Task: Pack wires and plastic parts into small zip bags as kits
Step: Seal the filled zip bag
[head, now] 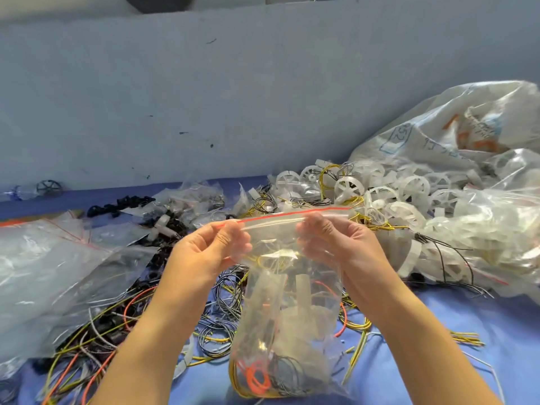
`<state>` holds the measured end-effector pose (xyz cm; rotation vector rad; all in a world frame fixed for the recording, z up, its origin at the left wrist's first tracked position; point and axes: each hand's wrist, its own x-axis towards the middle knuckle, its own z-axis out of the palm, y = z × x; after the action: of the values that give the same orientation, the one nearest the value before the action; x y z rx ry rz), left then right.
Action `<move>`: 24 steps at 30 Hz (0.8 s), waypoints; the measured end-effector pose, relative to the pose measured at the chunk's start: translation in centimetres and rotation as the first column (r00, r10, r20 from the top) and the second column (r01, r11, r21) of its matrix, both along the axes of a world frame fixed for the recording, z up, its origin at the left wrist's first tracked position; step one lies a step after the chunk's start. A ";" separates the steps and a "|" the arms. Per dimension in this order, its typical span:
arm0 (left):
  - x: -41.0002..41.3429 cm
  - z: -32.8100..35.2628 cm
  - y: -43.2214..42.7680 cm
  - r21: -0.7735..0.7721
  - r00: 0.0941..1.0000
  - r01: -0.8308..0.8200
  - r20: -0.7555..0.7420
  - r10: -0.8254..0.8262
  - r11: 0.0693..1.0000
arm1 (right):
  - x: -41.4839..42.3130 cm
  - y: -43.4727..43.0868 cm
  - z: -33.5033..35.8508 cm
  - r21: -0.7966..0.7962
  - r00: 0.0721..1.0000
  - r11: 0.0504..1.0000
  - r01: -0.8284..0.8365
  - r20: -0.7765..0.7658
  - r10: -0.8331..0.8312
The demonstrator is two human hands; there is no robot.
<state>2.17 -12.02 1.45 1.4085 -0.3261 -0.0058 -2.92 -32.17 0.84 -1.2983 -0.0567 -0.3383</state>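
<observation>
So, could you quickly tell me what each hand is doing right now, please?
Left hand pinches the zip bag at its top strip, left side.
Right hand pinches the same strip, further right.

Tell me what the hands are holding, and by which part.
The left hand and right hand both pinch one clear zip bag at its top edge, just under the red zip strip; the filled body hangs below.

Blue cloth-covered table (467,331), and it's crowded: tangled yellow, orange and black wires (96,340) up front, crumpled clear plastic bags (43,273) left, white spoked plastic wheels (409,194) heaped right against a big translucent sack (467,127).
</observation>
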 end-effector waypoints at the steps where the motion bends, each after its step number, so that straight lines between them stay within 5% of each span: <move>1: 0.0 -0.1 0.0 0.000 1.000 -0.001 0.003 0.001 1.000 | 0.0 0.0 0.0 0.011 1.000 1.000 -0.001 0.001 0.001; 19: -1.5 3.1 0.4 -0.076 0.968 -0.075 0.235 0.091 0.994 | -0.4 0.2 2.6 0.070 0.974 0.991 0.111 0.191 -0.123; 24: -1.2 2.9 0.6 -0.175 0.991 -0.003 0.134 0.027 0.985 | -0.9 0.2 3.0 0.043 0.974 0.991 0.130 0.184 -0.136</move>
<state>0.96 -11.46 4.39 1.2401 -0.4191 0.1290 -3.85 -31.99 3.86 -1.2396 -0.1224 -0.5734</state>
